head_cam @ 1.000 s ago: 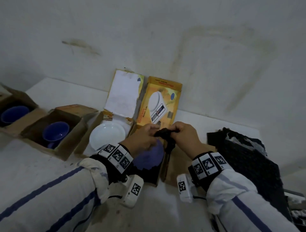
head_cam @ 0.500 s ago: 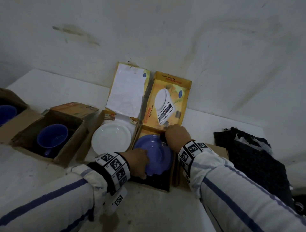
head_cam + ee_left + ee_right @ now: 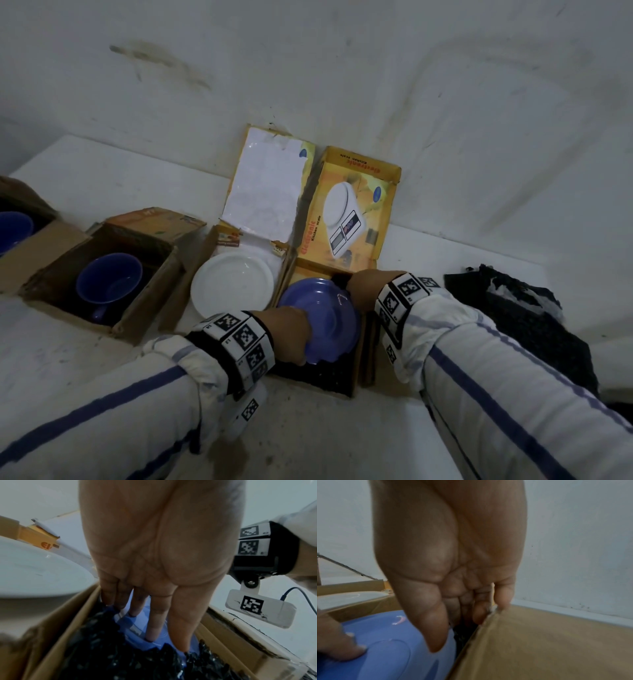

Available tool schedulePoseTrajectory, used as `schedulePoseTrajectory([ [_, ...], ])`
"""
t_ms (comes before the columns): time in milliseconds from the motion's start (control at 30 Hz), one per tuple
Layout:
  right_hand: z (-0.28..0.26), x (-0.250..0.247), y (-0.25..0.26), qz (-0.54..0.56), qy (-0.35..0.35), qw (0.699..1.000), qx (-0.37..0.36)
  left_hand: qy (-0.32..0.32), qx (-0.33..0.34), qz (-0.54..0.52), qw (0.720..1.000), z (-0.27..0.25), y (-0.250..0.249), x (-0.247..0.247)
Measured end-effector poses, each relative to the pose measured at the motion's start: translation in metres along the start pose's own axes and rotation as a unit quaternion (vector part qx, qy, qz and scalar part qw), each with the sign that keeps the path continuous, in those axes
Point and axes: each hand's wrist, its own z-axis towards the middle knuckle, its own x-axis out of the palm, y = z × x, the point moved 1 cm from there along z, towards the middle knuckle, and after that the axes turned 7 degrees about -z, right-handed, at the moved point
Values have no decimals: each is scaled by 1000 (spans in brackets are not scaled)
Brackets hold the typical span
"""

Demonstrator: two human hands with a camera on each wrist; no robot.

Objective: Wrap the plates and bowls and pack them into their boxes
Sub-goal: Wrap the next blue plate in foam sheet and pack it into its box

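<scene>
We are pressing our left hand (image 3: 154, 555), fingers straight, onto the blue plate (image 3: 318, 318); our right hand (image 3: 453, 563), fingers extended, is reaching between plate and box wall (image 3: 539, 642).

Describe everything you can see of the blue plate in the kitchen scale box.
The blue plate is round, glossy and plain, with a raised rim; the material looks like plastic or glazed ceramic. It lies nearly flat in the open kitchen scale box, on crinkled black wrap. The left hand presses its straight fingers on the near side. The right hand is at its far right edge, thumb beside the rim.
</scene>
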Motion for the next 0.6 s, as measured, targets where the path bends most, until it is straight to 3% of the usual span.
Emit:
schedulePoseTrajectory([
  [167, 1, -19, -2, 30, -54, 998, 4, 14, -10, -6, 1000, -1, -2, -3],
  [300, 2, -11, 3, 12, 19, 1000, -11, 27, -15, -13, 999, -1, -5, -6],
  [367, -4, -9, 2, 15, 19, 1000, -12, 23, -26, -26, 999, -4, -7, -8],
  [500, -31, -15, -14, 109, -71, 991, -19, -7, -52, -58, 997, -7, -17, -15],
  [600, -62, -3, -41, 194, -123, 973, -1, -69, -57, -71, 993, -3, -44, -33],
])
